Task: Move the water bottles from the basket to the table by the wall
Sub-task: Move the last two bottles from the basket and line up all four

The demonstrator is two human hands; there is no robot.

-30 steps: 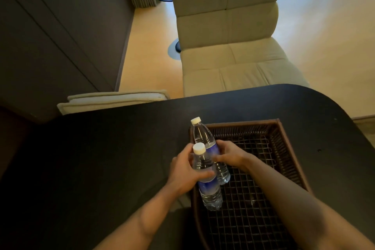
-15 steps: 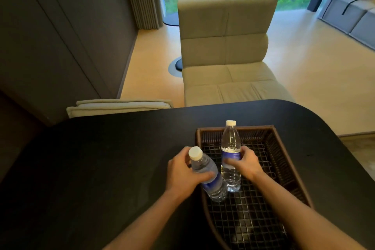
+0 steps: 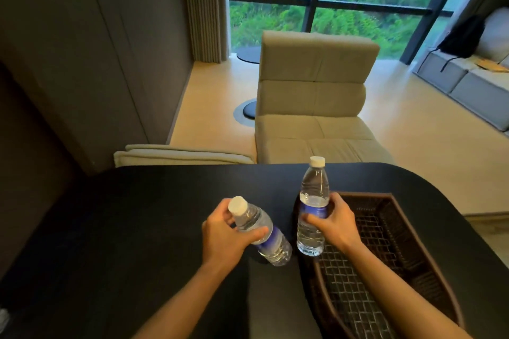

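My left hand (image 3: 224, 237) grips a clear water bottle (image 3: 271, 242) with a white cap and blue label, tilted with its cap toward me, held above the black table (image 3: 154, 217) just left of the basket. My right hand (image 3: 337, 224) grips a second water bottle (image 3: 314, 192), upright, raised over the basket's near-left corner. The brown woven basket (image 3: 394, 228) with a wire-mesh floor sits on the table's right side, and no other bottle shows in it.
A beige padded chair (image 3: 314, 102) stands past the table's far edge, with a folded beige cushion (image 3: 176, 157) to its left. A dark panelled wall (image 3: 82, 49) runs along the left. A small round table (image 3: 249, 54) sits by the window. A grey sofa (image 3: 473, 77) is at right.
Both bottles have risen out of the basket. The left one has swung left over the table top; the right one now stands upright and higher. My view has tilted up toward the window.
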